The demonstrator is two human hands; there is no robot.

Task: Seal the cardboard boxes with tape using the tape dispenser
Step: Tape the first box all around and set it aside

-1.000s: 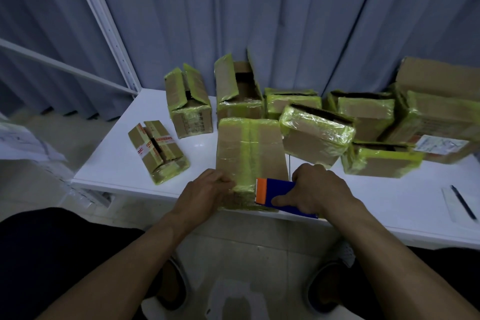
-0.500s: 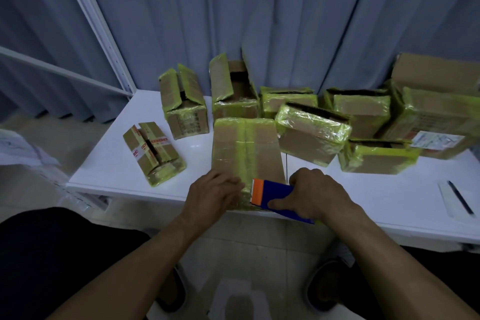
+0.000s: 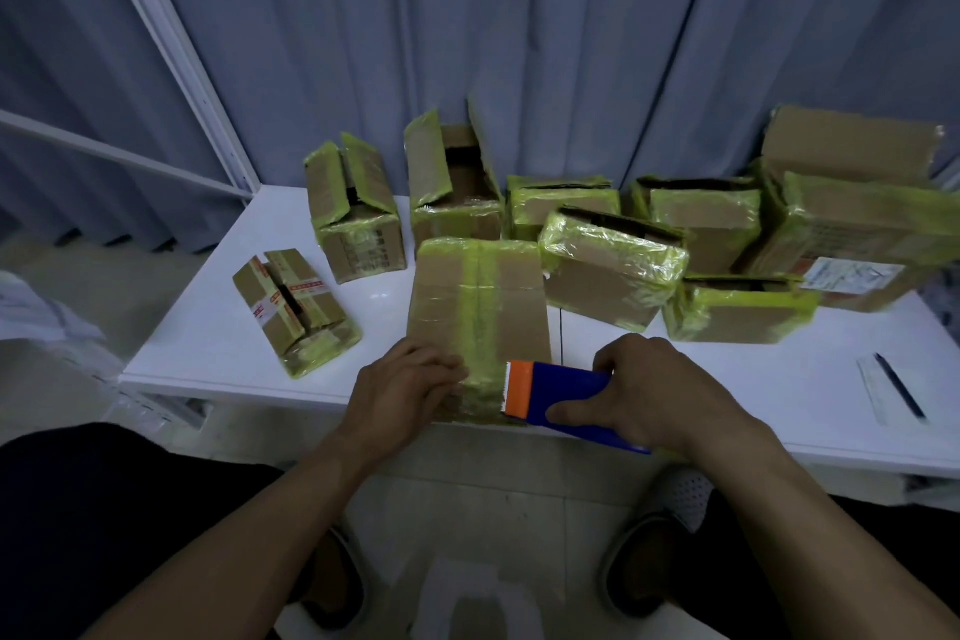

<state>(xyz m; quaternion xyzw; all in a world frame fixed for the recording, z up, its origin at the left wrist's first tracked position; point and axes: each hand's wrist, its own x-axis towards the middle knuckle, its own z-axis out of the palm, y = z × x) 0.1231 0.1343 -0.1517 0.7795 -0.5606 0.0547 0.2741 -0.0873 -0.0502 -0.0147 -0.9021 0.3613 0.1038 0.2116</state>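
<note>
Closed box lies flat on the white table, centre of view, with its near end at the table's near edge. A strip of yellow-green tape runs along the top seam from the far end to the near end.

Left hand: rests on the near left part of the box top. The fingers are laid almost flat and their tips touch the tape strip. It grasps nothing and only presses on the box.

Right hand: grasps the tape dispenser, thumb along its near side and fingers curled over the far side. The dispenser is blue with an orange head. The toothed edge of the head sits against the tape strip at the near right of the box top, and the blue body reaches right, past the box.

Around it:
- Small box with red-and-white tape sits left of the closed box and apart from it, with a gap along its top seam.
- Far row: box with raised flaps, then a taller open box, both wrapped in yellow-green tape.
- Tilted box is just right of the closed box. Cannot tell whether they touch.
- Large box at far right carries a white label.
- Sheet of paper with a pen on it lies near right.
- Grey curtain hangs behind the table.
</note>
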